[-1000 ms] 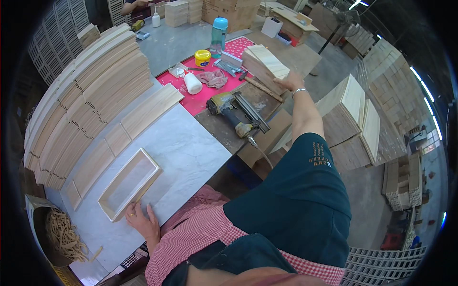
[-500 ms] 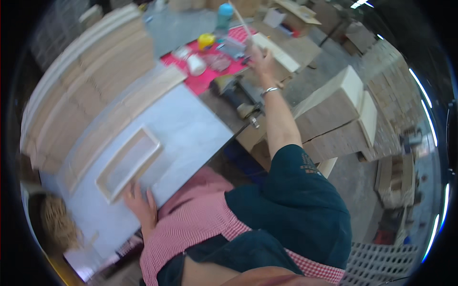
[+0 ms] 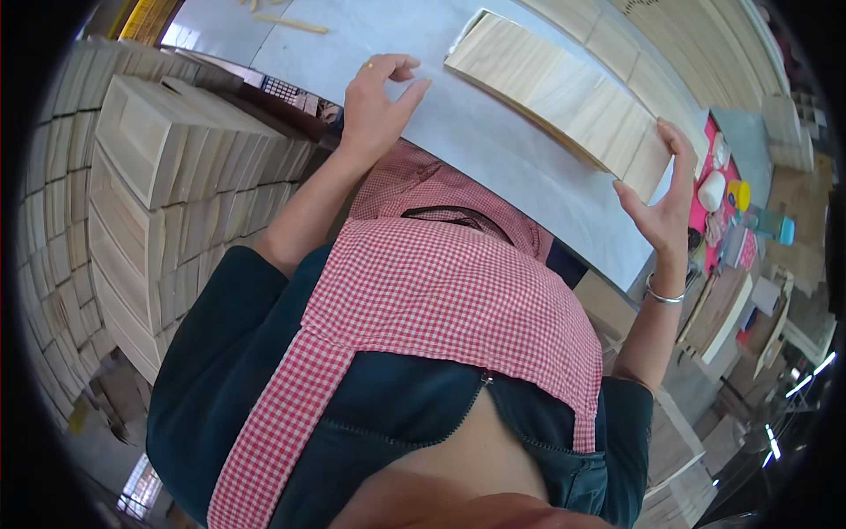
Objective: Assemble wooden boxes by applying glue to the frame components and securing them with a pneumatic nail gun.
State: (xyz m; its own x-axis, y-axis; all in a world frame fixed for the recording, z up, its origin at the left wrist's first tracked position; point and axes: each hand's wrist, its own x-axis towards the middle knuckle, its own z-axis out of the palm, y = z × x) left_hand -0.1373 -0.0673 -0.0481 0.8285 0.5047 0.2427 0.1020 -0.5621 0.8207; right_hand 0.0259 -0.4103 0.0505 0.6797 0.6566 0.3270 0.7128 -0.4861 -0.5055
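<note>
Lying flat on the smooth grey worktop (image 3: 493, 150) is a pale, grainy wooden panel (image 3: 564, 97). Right hand (image 3: 659, 207) touches its end, grip wide. Left hand (image 3: 377, 106) rests beside it, fingers spread. Stacked wooden boxes (image 3: 167, 176) stand left.

Two hands (image 3: 374, 106), one wooden panel (image 3: 564, 93)

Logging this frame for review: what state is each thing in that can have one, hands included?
left hand: open, fingertips on the white tabletop, holding nothing
right hand: open, fingers at the end of the wooden frame
wooden frame: lying flat on the tabletop
stacked wooden boxes: piled beside the table
</note>
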